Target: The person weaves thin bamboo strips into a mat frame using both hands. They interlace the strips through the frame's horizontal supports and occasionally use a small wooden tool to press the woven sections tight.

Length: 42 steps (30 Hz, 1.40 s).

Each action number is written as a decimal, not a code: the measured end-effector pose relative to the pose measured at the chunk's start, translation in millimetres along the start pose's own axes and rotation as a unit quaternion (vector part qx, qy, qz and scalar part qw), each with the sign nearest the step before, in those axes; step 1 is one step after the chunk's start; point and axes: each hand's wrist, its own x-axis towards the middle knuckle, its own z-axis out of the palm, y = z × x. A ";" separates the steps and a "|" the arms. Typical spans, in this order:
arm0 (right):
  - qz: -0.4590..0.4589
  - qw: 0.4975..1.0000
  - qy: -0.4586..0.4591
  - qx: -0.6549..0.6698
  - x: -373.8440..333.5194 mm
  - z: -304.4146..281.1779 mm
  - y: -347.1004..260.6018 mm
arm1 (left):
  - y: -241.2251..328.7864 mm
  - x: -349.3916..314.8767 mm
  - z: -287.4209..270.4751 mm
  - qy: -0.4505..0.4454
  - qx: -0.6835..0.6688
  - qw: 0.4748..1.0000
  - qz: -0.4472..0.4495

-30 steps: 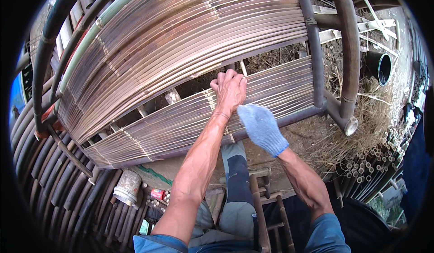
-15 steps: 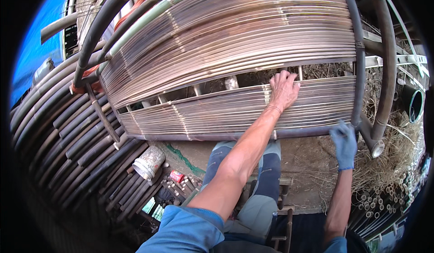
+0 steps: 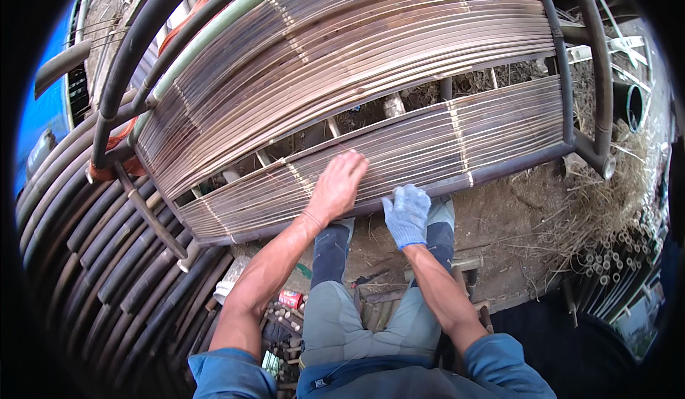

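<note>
Both hands on lower slat panel [image 3: 399,160]: bare left hand [image 3: 337,187] flat, fingers spread; gloved right hand [image 3: 407,215] fingers loosely extended at its near edge, likely aligning slats.

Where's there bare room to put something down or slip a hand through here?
Open gap between the upper slat panel and lower slat panel, crossed by thin struts. Bare dirt lies right of the gloved right hand. Crowded: bamboo poles on the left, clutter under the left hand.
</note>
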 end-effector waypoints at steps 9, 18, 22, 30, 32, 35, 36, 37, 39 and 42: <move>-0.336 0.927 -0.088 0.139 -8.9 -105.4 -45.2 | -31.2 -31.0 -4.6 -0.087 -0.129 0.986 0.065; -0.081 0.972 0.191 -0.110 164.3 -115.4 -33.0 | -128.1 -5.7 3.2 -0.033 -0.169 0.939 -0.298; -0.096 0.973 0.003 -0.210 201.5 -21.4 -100.6 | -150.4 13.8 26.7 -0.019 -0.207 0.948 -0.242; -0.114 0.946 -0.300 -0.044 235.4 1.8 -106.4 | -148.3 45.4 29.7 -0.085 -0.275 0.906 -0.312; -0.135 0.950 -0.279 -0.038 227.2 -2.2 -100.5 | -128.3 38.4 22.5 -0.049 -0.271 0.882 -0.382; -0.185 0.977 -0.093 -0.059 199.8 -27.9 -113.3 | -114.0 22.0 10.9 0.064 -0.198 0.902 -0.378; -0.205 0.977 -0.058 0.003 189.8 -30.5 -114.6 | -112.7 15.4 9.1 0.082 -0.193 0.902 -0.378; -0.211 0.977 -0.022 0.032 180.0 -33.0 -112.2 | -106.5 12.3 4.2 0.087 -0.205 0.900 -0.375; -0.224 0.969 0.047 0.092 161.5 -31.5 -112.3 | -98.5 4.5 -7.2 0.096 -0.227 0.895 -0.371; -0.232 0.958 0.116 0.124 145.5 -19.0 -111.3 | -115.0 -3.9 -5.0 0.043 -0.359 0.872 -0.329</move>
